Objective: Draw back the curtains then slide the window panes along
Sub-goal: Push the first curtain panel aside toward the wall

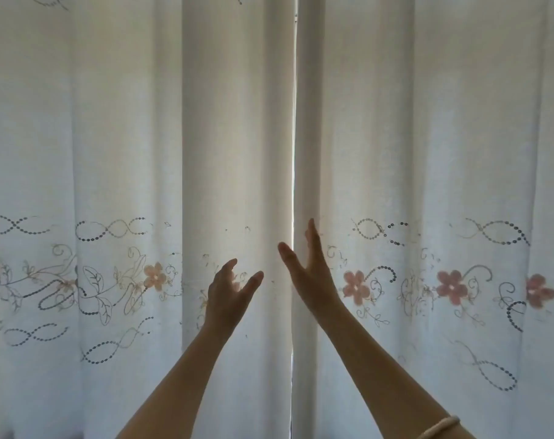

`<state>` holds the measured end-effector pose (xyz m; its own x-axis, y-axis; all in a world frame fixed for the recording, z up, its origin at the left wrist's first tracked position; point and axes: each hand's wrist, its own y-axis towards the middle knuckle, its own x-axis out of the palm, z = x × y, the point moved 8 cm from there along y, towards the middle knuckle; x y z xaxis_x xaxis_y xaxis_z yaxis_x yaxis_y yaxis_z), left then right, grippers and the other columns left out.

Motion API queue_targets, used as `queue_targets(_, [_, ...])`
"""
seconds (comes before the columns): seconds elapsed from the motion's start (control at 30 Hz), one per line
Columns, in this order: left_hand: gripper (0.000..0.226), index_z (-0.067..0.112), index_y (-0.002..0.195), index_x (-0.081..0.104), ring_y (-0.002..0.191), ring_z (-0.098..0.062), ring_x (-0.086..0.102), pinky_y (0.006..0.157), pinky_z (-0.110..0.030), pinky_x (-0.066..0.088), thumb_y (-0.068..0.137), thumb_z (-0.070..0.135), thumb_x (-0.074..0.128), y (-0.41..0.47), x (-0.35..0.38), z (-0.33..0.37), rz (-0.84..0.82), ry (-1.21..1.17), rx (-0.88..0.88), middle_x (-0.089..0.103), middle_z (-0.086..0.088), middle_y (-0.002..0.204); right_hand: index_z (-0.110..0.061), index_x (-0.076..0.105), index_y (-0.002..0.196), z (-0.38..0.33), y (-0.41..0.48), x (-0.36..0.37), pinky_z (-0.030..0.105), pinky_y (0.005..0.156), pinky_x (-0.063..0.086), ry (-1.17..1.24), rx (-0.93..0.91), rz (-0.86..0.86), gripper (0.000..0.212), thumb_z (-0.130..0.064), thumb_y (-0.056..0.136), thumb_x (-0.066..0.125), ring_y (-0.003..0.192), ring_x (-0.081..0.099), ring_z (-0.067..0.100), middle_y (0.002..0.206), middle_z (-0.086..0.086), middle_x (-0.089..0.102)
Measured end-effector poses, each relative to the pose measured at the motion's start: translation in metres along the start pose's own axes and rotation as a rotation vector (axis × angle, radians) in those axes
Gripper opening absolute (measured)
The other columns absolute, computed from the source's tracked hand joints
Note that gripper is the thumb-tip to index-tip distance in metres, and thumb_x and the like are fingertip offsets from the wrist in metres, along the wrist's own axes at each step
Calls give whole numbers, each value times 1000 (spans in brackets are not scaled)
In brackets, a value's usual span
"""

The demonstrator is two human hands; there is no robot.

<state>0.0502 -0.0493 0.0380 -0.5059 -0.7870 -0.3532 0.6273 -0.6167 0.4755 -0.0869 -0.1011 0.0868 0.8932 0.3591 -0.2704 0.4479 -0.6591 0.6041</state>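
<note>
Two white curtains with an embroidered band of pink flowers and sequin loops fill the view. The left curtain (127,153) and the right curtain (427,153) meet at a thin bright slit (294,185) in the middle. My left hand (229,289) is open, fingers spread, just in front of the left curtain's inner fold. My right hand (307,267) is open and flat, its fingertips at the slit against the right curtain's edge. Neither hand holds any cloth. The window panes are hidden behind the curtains.
Daylight glows through the fabric. A pale bracelet (440,427) sits on my right forearm. The curtains hang in deep vertical folds across the whole frame.
</note>
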Motion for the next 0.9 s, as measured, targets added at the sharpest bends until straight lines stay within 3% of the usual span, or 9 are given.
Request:
queue_targets(0.1, [67, 15, 137, 29, 135, -28, 31, 112, -51, 24, 83, 44, 56, 4, -8, -4, 124, 149, 70, 33, -8, 148, -28, -4, 143, -10, 7, 18, 42, 113, 9, -132, -133, 17, 76, -44, 88, 47, 143, 5, 18, 155, -6, -1])
queue_targets(0.17, [72, 15, 139, 25, 138, -27, 24, 113, -51, 20, 82, 47, 55, 4, -10, -4, 166, 222, 116, 26, -7, 151, -28, -9, 142, -11, 9, 33, 43, 114, 0, -190, -162, -2, 83, -58, 84, 43, 143, -5, 19, 155, -4, -9])
queue_targets(0.27, [84, 15, 142, 19, 142, -26, 12, 116, -47, 11, 76, 63, 41, 6, -14, -6, 238, 357, 174, 16, -8, 154, -33, -25, 133, -5, 21, 42, 39, 108, -12, -371, -187, 15, 109, -94, 47, 1, 138, -22, 20, 150, -3, -26])
queue_targets(0.4, [110, 15, 140, 23, 142, -30, 12, 114, -48, 4, 60, 87, 0, 6, -22, 3, 358, 479, 287, 17, -12, 153, -36, -30, 125, -7, 45, 53, 49, 110, -12, -559, -235, 50, 107, -92, 34, -19, 136, -27, 29, 138, -5, -39])
queue_targets(0.53, [98, 11, 133, 41, 129, -44, 35, 103, -62, 17, 73, 79, 4, 16, -23, 12, 429, 621, 338, 40, -22, 140, -37, -26, 128, -6, 77, 56, 57, 109, -9, -634, -228, 106, 109, -90, 33, -23, 137, -23, 37, 148, 2, -30])
queue_targets(0.6, [90, 15, 132, 34, 127, -44, 37, 100, -65, 21, 74, 78, 6, 23, -21, 8, 436, 671, 325, 42, -22, 139, -39, -25, 128, -5, 91, 57, 61, 108, -5, -620, -225, 120, 104, -91, 38, -17, 137, -21, 40, 150, 3, -27])
queue_targets(0.77, [91, 20, 136, 22, 134, -41, 25, 103, -64, 17, 69, 82, 19, 52, -12, -5, 512, 733, 241, 30, -18, 147, -41, -26, 127, 2, 130, 79, 68, 105, 9, -496, -341, 17, 98, -77, 66, 42, 135, -18, 45, 139, -4, -38])
queue_targets(0.83, [95, 21, 138, 16, 136, -40, 15, 104, -63, 12, 64, 78, 36, 62, -7, -8, 534, 756, 242, 19, -15, 150, -43, -32, 124, 1, 142, 91, 67, 105, 7, -429, -387, -37, 103, -70, 69, 52, 134, -22, 45, 137, -4, -41])
queue_targets(0.9, [100, 26, 139, 10, 137, -40, 3, 105, -63, 6, 61, 79, 41, 71, -5, -12, 530, 787, 239, 5, -11, 150, -45, -34, 122, -1, 152, 104, 68, 104, 5, -354, -419, -90, 105, -67, 70, 54, 134, -23, 44, 136, -6, -42])
